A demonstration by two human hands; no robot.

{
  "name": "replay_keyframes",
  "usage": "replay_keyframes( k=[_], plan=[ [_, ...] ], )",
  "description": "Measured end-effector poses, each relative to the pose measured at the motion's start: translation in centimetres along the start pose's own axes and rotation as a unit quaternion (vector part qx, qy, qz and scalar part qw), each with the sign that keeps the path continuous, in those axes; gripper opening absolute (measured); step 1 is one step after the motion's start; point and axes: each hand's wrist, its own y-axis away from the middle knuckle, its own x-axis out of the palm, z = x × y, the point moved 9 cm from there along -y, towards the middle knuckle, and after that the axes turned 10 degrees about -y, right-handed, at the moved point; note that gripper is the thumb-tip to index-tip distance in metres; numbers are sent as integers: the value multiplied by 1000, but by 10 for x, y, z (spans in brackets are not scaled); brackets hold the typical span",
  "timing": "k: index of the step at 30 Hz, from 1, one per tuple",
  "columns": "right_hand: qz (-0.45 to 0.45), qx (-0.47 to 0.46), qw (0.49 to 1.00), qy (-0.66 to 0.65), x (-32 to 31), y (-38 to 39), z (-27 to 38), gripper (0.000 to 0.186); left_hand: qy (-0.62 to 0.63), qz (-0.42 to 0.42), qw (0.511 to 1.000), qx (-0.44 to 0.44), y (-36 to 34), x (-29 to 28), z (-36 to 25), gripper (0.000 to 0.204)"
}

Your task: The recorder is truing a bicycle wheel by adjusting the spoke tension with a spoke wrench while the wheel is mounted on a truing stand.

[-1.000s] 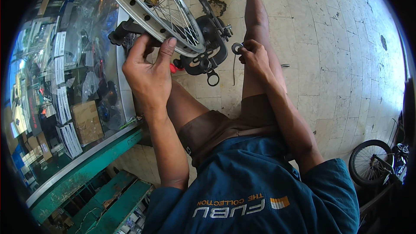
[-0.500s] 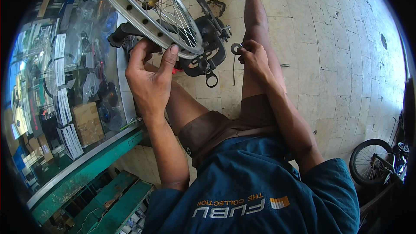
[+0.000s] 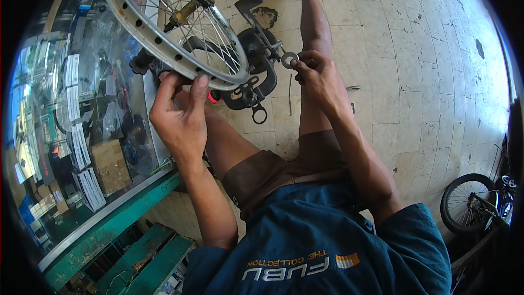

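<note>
A bare silver bicycle wheel [image 3: 148, 33], with drilled holes in its rim and a brownish hub [image 3: 183, 14], sits tilted in a black truing stand [image 3: 255, 49]. My left hand [image 3: 181, 119] is closed on the rim's near edge, thumb on one side and fingers hidden behind it. My right hand [image 3: 323, 81] pinches a small round grey spoke wrench [image 3: 290, 60] between thumb and fingers. It is held just right of the stand, apart from the wheel. A black ring-ended part [image 3: 259, 114] hangs from the stand's lower end.
To the left stands a glass display case [image 3: 112, 166] full of boxes and packaged parts, on a green base [image 3: 117, 199]. My bare legs [image 3: 316, 98] straddle the area below the stand. A bicycle with a black-tyred wheel [image 3: 445, 207] rests at far right on the tiled floor [image 3: 404, 38].
The wheel and stand appear shifted slightly left and down in view. My right hand has moved a little left with the spoke wrench, whose flat face shows more. The left hand still grips the rim.
</note>
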Motion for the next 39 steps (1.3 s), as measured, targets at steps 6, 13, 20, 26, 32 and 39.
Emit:
replay_keyframes(
  k=[6,13,20,26,32,39],
  plan=[
    [53,-135,989,12,26,-5,56,18,206,-44,954,-213,17,31,109,36],
    [194,-161,951,179,100,-13,68,18,108,144,961,-209,4,84,129,37],
    [215,-190,921,264,123,-16,64,19,180,146,948,-217,4,89,121,36],
    [219,-181,938,199,124,-2,74,17,299,189,916,-190,0,98,115,42],
    [208,-171,949,165,115,-2,83,16,252,168,933,-194,1,101,103,45],
    [229,-159,947,157,111,1,76,16,243,141,946,-164,6,96,112,41]
  ],
)
